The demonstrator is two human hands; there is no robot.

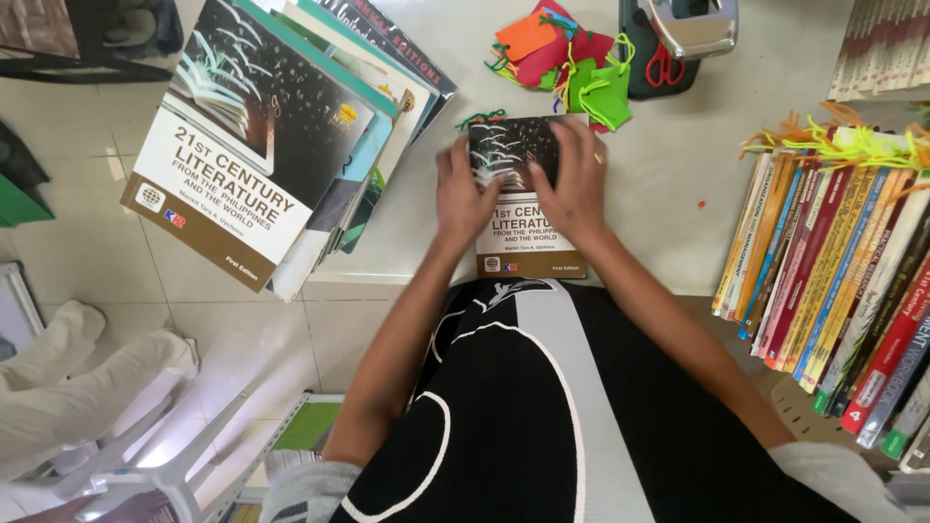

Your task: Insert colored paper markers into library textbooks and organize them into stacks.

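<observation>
At the tabletop edge, both hands, left and right, pressed spread fingers flat on a book that overhung and might have tipped off.

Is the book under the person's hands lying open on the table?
No, the book lies closed, cover up, with the left hand and right hand on it.

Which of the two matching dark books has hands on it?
The smaller-looking one at the table edge, right in front of the person. The left hand and right hand press on its cover; its twin tops the left stack, untouched.
</observation>
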